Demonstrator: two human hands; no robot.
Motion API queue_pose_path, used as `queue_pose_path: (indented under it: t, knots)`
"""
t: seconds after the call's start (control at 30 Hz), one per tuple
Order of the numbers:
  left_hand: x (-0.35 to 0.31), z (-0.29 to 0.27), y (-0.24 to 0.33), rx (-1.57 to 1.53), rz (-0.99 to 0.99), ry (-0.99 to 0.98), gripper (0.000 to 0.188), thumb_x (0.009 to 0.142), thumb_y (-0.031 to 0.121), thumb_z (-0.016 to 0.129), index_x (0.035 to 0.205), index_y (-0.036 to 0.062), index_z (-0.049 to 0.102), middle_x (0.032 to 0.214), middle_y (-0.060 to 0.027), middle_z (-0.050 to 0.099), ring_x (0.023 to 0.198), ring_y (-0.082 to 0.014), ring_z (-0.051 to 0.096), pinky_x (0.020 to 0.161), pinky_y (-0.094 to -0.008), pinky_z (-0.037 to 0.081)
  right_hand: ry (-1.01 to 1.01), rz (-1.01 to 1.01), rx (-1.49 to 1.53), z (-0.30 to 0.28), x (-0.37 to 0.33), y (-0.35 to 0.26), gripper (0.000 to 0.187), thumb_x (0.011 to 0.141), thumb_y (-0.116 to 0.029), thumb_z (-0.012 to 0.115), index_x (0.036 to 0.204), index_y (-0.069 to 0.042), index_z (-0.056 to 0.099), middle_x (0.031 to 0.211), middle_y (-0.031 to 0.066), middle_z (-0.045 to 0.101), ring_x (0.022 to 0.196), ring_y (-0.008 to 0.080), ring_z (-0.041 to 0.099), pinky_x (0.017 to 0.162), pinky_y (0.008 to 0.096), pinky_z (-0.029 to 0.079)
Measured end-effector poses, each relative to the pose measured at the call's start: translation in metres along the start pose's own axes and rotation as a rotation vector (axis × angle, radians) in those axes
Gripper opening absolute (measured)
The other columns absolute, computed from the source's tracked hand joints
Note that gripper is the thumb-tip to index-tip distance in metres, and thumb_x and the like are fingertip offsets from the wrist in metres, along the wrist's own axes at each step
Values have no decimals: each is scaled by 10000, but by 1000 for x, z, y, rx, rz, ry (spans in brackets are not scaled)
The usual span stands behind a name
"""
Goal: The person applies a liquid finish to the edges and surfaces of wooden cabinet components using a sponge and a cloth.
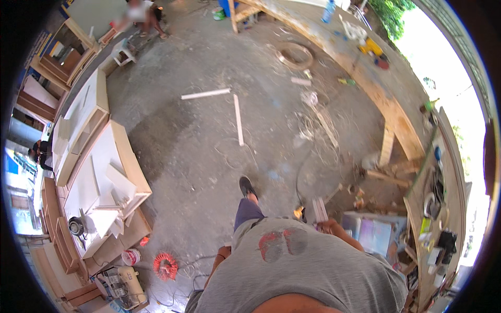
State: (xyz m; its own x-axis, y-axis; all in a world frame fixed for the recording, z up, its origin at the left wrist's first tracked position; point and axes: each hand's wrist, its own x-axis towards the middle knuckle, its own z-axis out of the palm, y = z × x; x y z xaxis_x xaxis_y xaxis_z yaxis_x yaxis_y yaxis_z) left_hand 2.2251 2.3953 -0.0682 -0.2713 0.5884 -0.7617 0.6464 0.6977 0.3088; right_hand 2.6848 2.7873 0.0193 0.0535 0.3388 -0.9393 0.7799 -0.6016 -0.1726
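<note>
Presently right hand (pixel 327 225) gripping white strips (pixel 319 209), concrete floor (pixel 209 135) below

left hand (pixel 223 254) mostly hidden, seated person (pixel 140 14) blurred

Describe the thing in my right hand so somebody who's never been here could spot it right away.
Start at the long wooden workbench curving along the right side, then drop to the grey shirt at the bottom. Just above its right shoulder, the right hand grips a short bundle of pale strips pointing upward. Unlike the two white strips lying on the floor, it is held up.
</note>
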Motion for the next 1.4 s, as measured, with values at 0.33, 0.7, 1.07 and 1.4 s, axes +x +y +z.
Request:
queue_pose_path:
  t: [0.33, 0.7, 1.07, 1.4]
  knots:
    - [104, -357, 109, -1528, -430, -129, 337, 833, -56, 561, 1159, 23, 537, 962, -166, 654, 825, -304, 680, 705, -469, 597, -220, 37, 369, 7, 109, -184, 279, 816, -240, 714, 964, -3, 715, 794, 61, 690, 669, 182, 633, 618, 342, 507]
    - [355, -471, 20, 106, 47, 1, 356, 948, 322, 514, 1104, 34, 655, 1079, -178, 689, 938, -325, 677, 818, -481, 545, -189, -227, -129, -6, 150, -524, 189, 814, -133, 729, 945, 1, 707, 749, 56, 673, 622, 144, 618, 553, 289, 490]
    - [472, -701, 74, -430, -234, 89, 354, 898, 323, 553, 1133, 74, 643, 1000, -164, 696, 851, -304, 689, 729, -445, 545, 332, -416, 23, -92, 97, -907, 527, 636, -387, 811, 933, 32, 689, 815, 149, 696, 769, 255, 676, 713, 380, 544]
    - [650, -939, 55, -789, -256, 36, 270, 861, 200, 573, 1078, 45, 611, 848, -169, 663, 695, -289, 666, 595, -417, 532, 83, 50, -56, -46, 72, -1031, 515, 661, -379, 792, 928, 49, 693, 955, 143, 694, 820, 243, 663, 713, 372, 529]
